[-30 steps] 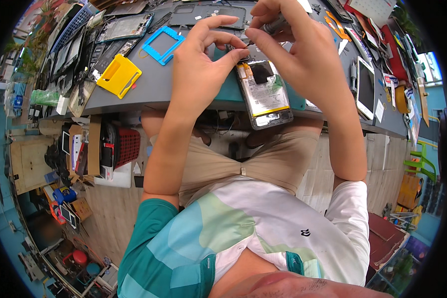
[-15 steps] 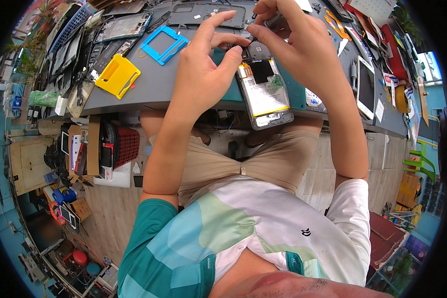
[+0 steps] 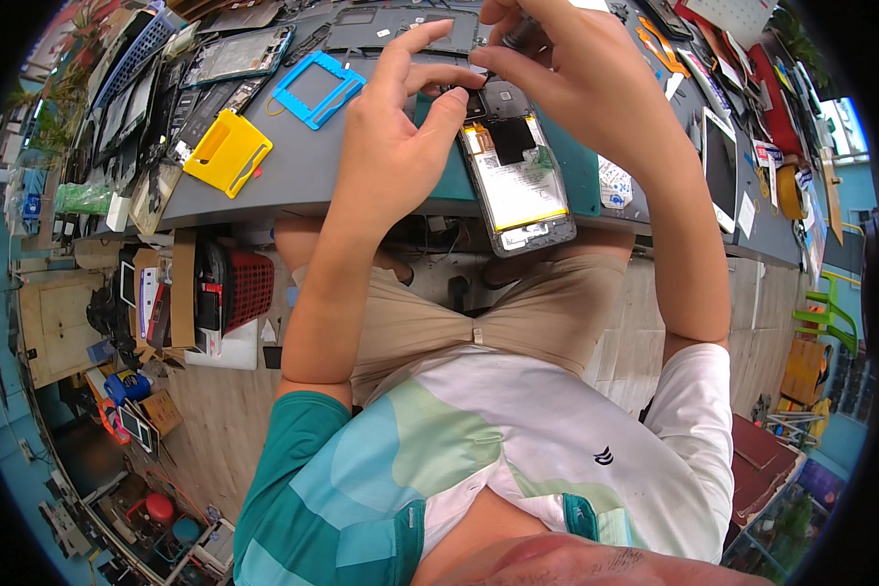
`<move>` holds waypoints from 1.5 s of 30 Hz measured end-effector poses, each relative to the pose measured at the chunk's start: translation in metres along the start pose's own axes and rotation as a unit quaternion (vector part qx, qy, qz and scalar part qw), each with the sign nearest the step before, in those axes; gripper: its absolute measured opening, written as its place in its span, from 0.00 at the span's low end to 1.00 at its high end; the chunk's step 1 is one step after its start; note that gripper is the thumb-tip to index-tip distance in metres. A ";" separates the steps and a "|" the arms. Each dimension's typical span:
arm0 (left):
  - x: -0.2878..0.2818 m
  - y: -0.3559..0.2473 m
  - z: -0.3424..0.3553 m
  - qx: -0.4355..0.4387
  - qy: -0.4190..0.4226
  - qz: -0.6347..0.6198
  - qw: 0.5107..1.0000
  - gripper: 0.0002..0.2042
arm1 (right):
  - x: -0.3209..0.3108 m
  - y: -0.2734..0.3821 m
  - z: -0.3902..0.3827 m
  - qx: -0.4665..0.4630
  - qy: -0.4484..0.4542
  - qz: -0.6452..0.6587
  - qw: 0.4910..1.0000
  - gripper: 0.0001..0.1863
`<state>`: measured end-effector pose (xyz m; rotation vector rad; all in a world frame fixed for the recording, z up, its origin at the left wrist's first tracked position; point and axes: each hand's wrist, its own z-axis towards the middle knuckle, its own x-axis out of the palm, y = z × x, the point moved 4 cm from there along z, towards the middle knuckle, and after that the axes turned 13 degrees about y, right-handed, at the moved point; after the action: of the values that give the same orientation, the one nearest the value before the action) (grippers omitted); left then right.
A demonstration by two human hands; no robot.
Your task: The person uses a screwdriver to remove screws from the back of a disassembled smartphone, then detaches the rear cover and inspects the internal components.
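**Cluttered desk (image 3: 303,186), opened phone (image 3: 520,171) at its near edge**

Pale plank floor (image 3: 205,430) in the lower part of the view. Above it, the gray desk, bent by the lens, heaped with loose parts toward both ends. In front, a white, green and teal shirt (image 3: 518,420) and beige shorts (image 3: 449,313). Left of the shorts, below desk level, a red basket (image 3: 252,283). Near the desk's middle, a teal mat (image 3: 581,181), partly covered.

Over the far end of the phone, left hand (image 3: 396,137) and right hand (image 3: 596,83), close together. On the mat, the phone itself, back off, lower end jutting past the desk's near edge above the shorts.

Just beyond the fingers, a dark back cover (image 3: 400,29). Off to the right, a white phone (image 3: 721,171) with a dark screen. Inside the opened phone, a silver battery (image 3: 525,198), yellow strip across its lower end, black patch at its upper. To the left, a blue frame (image 3: 296,109); just beside it, nearer the edge, a yellow holder (image 3: 215,161).

In the right grip, closed around it, a gray screwdriver (image 3: 521,36), tip hidden. At the phone's upper left corner, the left grip, thumb and forefinger bent near each other, another finger stretched out; impossible to tell whether pinched on anything.
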<state>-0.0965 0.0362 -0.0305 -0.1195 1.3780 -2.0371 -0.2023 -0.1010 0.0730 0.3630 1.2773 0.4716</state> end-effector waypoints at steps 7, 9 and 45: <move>0.000 0.000 0.000 -0.018 -0.006 -0.033 0.999 0.25 | 0.004 -0.009 0.017 0.042 0.037 -0.128 0.990 0.16; -0.001 0.000 0.000 -0.020 -0.006 -0.030 0.999 0.25 | 0.002 -0.007 0.019 0.040 0.048 -0.123 0.990 0.16; -0.067 0.009 0.101 0.015 0.236 0.263 0.935 0.08 | 0.003 -0.011 0.007 0.019 0.005 -0.102 0.995 0.20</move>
<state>0.0026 -0.0076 0.0246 0.7230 1.4524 -1.6775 -0.1933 -0.1086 0.0663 0.2594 1.3190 0.2770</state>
